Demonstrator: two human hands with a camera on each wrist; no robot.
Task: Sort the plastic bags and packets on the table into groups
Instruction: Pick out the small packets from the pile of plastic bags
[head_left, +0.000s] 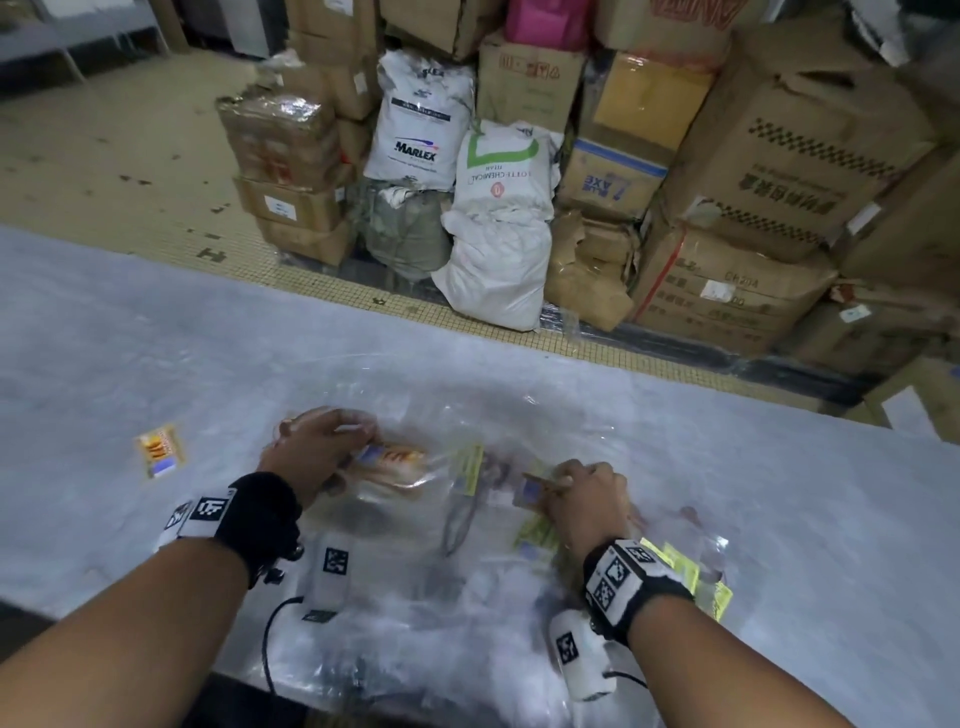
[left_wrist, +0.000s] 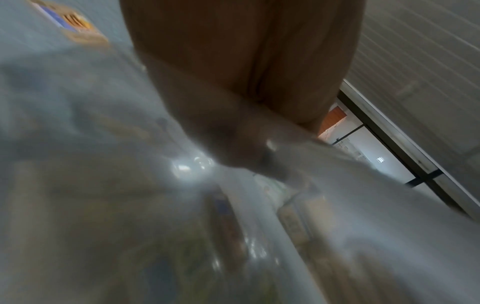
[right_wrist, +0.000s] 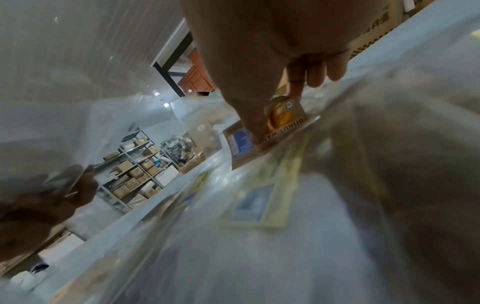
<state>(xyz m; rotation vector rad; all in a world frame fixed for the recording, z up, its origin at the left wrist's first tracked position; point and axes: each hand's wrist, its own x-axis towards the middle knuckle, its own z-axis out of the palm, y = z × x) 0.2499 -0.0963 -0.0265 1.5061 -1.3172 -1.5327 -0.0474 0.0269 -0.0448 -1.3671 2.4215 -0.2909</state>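
Counter (head_left: 156, 332): heap of clear bags (head_left: 415, 571) at near edge. My left hand (head_left: 311, 447) grips orange packet (head_left: 395, 460) through plastic. My right hand (head_left: 587, 499) pinches biscuit packet (right_wrist: 280, 123), thumb on top. One packet (head_left: 160, 451) lies well apart, left.

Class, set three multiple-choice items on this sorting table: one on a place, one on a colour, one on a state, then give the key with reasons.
1. Where does the lone orange packet lie?
A. left of the left hand
B. under the right hand
C. on the floor

2. What colour is the table top?
A. red
B. pale grey
C. black

3. What is the right hand doing?
A. hanging idle
B. pinching a biscuit packet
C. pointing upward

Key: 1 A, it sits apart on the left; 2 B, bare surface shows it; 3 B, the right wrist view shows thumb and finger on the packet.
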